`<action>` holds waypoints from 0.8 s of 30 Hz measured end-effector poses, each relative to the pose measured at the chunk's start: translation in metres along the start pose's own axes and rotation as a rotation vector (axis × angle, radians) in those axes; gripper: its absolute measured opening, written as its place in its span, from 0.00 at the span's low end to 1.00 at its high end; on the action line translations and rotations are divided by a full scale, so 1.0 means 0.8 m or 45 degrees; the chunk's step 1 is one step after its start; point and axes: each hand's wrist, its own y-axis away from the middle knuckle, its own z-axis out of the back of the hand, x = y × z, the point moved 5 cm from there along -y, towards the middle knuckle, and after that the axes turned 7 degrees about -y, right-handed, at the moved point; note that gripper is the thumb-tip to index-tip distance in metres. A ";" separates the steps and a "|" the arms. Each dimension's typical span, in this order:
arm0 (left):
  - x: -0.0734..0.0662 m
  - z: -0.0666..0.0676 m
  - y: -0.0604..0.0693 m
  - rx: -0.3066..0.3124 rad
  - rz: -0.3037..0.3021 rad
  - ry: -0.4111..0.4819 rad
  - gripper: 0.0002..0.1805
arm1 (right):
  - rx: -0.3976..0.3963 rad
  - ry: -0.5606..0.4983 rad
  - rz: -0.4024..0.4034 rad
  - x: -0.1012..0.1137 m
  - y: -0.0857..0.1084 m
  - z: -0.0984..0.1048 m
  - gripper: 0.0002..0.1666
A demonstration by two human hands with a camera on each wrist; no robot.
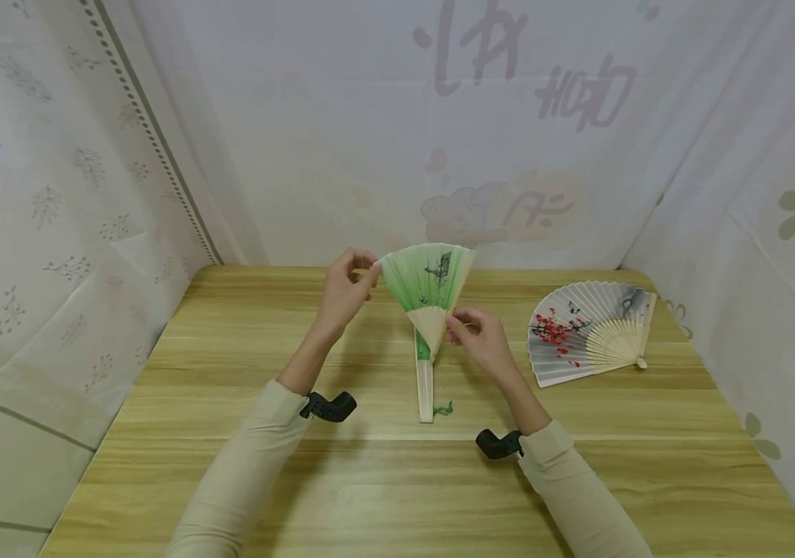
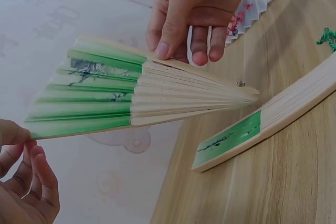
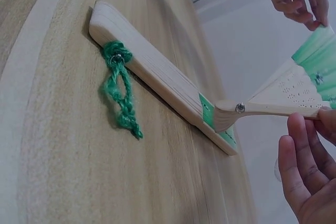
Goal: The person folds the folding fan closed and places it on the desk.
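Observation:
A green fan [image 1: 425, 279] with a dark printed drawing is held up, partly spread, above the table. The left hand [image 1: 349, 291] pinches its upper left corner between thumb and finger, also seen in the left wrist view [image 2: 26, 177]. Lower down, the right hand [image 1: 477, 337] pinches the fan's right outer rib; the right wrist view shows this hand [image 3: 312, 166] near the metal pivot. Beneath the raised fan, a folded fan [image 1: 425, 391] with a green section lies on the table, its green cord [image 3: 123, 90] beside its end.
A spread grey-white fan [image 1: 579, 333] with red blossoms lies on the wooden table [image 1: 397, 496] at the right. Printed cloth [image 1: 314, 139] hangs behind the table and at both sides. Black devices [image 1: 331, 407] are worn on both wrists.

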 end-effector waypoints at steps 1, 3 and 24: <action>0.000 -0.001 0.000 -0.003 0.005 -0.003 0.08 | 0.006 0.001 0.010 0.001 0.000 0.000 0.10; 0.000 -0.002 0.000 -0.008 0.020 0.009 0.08 | 0.018 0.000 0.027 0.001 0.001 -0.001 0.09; -0.002 -0.019 -0.004 -0.022 0.064 0.160 0.08 | 0.101 -0.008 0.011 0.017 0.004 -0.008 0.13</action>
